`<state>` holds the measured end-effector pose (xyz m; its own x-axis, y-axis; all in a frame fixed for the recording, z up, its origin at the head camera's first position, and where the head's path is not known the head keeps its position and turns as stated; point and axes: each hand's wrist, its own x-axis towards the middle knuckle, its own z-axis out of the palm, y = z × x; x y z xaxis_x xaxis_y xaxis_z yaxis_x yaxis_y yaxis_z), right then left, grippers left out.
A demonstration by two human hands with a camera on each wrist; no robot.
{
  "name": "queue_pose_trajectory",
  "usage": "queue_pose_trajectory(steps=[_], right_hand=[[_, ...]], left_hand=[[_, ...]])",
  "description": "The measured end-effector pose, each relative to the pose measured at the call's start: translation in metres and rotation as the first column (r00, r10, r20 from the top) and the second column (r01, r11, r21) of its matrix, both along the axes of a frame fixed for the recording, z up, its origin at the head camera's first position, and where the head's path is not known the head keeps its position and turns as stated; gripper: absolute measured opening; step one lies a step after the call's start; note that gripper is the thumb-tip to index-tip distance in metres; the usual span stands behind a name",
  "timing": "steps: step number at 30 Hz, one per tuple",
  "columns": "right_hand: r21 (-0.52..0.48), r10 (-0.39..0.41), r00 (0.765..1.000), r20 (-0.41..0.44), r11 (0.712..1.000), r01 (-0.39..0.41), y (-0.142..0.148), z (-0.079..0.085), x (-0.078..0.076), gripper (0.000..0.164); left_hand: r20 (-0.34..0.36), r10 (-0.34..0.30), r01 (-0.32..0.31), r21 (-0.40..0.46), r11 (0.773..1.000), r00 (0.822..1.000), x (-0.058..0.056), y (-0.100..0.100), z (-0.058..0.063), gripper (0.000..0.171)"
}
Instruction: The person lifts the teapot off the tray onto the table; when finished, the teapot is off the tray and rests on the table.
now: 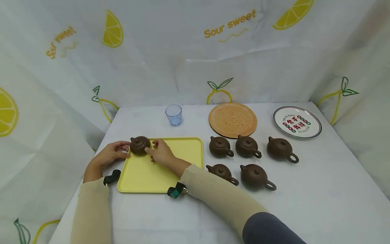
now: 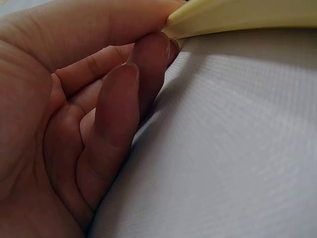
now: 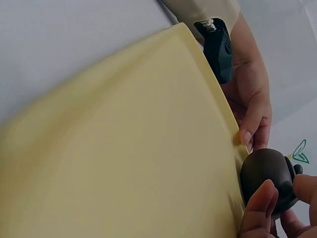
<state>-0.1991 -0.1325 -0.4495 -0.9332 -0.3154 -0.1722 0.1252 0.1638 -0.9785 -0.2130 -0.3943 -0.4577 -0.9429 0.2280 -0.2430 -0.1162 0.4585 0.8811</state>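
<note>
A small dark brown lidded teapot (image 1: 139, 146) sits at the far left corner of the yellow tray (image 1: 152, 181). My right hand (image 1: 163, 154) pinches the teapot's right side between thumb and fingers. In the right wrist view, the fingers (image 3: 261, 206) and thumb bracket the rounded teapot body (image 3: 262, 173). My left hand (image 1: 111, 156) is at the tray's left edge, just beside the teapot. Up close in the left wrist view, its thumb (image 2: 114, 22) and bent fingers meet at the tray's rim (image 2: 237, 20).
Right of the tray stand several similar brown teapots, including a front one (image 1: 255, 176) and a far-right one (image 1: 279, 148). Behind are a blue glass (image 1: 174, 115), a round orange-brown board (image 1: 233, 118) and a white patterned plate (image 1: 297, 115). A printed curtain hangs behind the table.
</note>
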Motion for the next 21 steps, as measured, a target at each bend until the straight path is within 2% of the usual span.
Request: queue_pose_trajectory(steps=[5,7,12,16,21], right_hand=[[-0.044,0.021,0.999,0.036,0.999,-0.019,-0.004,0.0,-0.003,0.02],[-0.047,0.013,0.999,0.043,0.999,-0.011,-0.003,0.002,-0.002,0.015],[-0.071,-0.005,0.997,0.076,0.997,0.01,0.002,0.007,0.001,0.013],[-0.073,-0.008,0.998,0.06,0.997,0.013,0.008,0.015,0.007,0.013],[-0.111,0.009,1.0,0.019,0.994,-0.007,0.026,0.04,0.018,0.012]], left_hand=[[-0.001,0.005,-0.005,0.005,1.0,1.0,-0.002,0.0,-0.003,0.064],[-0.004,0.005,-0.005,0.006,1.0,1.0,-0.002,0.0,-0.004,0.064],[-0.008,-0.004,0.004,0.014,1.0,1.0,-0.002,0.0,-0.005,0.064],[-0.008,0.005,-0.005,0.006,1.0,1.0,-0.001,0.0,-0.003,0.065],[-0.007,0.012,-0.012,0.012,1.0,1.0,0.0,0.001,-0.001,0.063]])
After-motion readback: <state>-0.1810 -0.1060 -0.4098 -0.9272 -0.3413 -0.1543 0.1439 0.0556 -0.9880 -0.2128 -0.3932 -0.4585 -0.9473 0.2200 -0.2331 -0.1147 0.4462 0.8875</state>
